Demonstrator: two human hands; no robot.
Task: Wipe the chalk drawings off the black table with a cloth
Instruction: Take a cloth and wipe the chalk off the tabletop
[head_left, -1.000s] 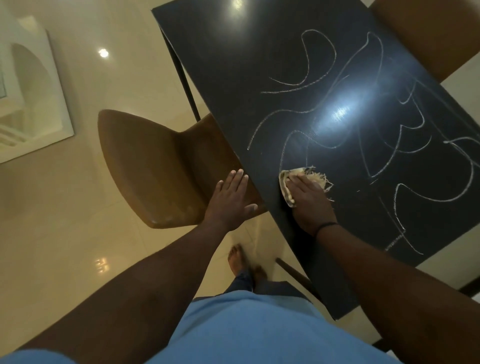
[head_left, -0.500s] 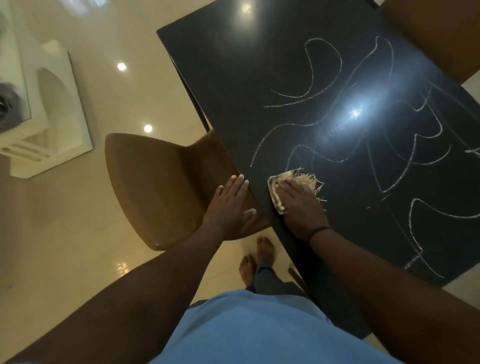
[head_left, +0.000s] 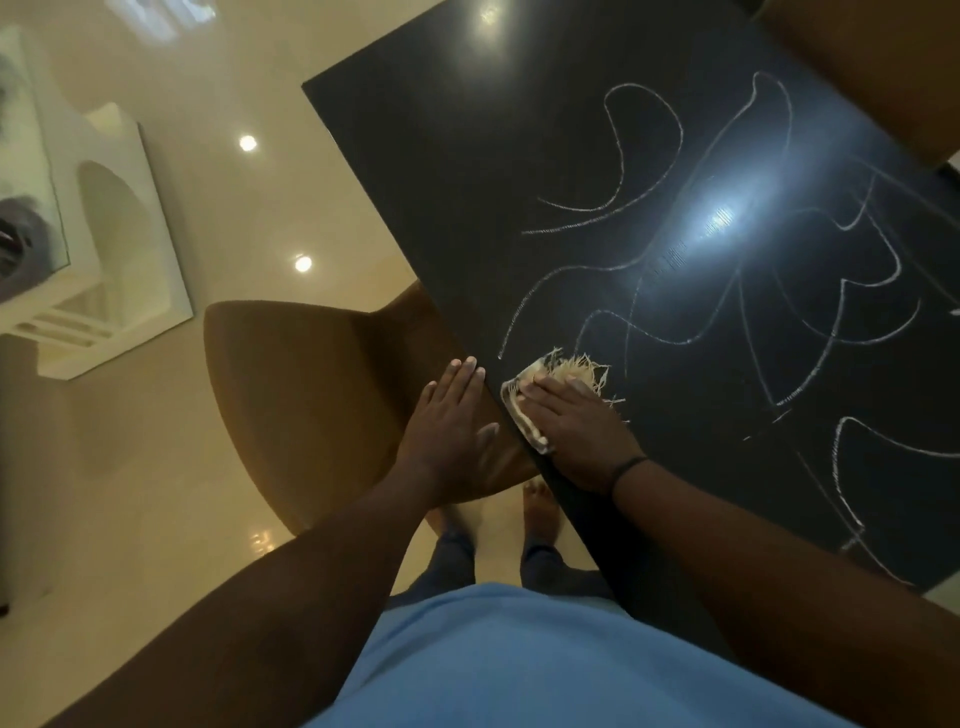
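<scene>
The black table (head_left: 467, 171) fills the upper right of the head view, its top covered in looping white chalk lines (head_left: 644, 176). A pale frayed cloth (head_left: 569, 371) lies near the table's left edge. My right hand (head_left: 576, 426) presses flat on the cloth with straight fingers, hiding most of it. My left hand (head_left: 452, 421) rests flat with straight fingers on the brown chair beside the table edge and holds nothing.
A brown leather chair (head_left: 311, 395) stands tucked against the table's left side. A second brown chair (head_left: 862, 67) shows at the top right. The glossy beige floor (head_left: 130, 519) spreads to the left, with a white cabinet (head_left: 109, 270) at far left. My bare feet (head_left: 540, 509) stand below the table edge.
My right hand has slid the cloth a little toward the table's left edge. My feet have stepped closer together and the view has shifted. The left hand stays on the chair.
</scene>
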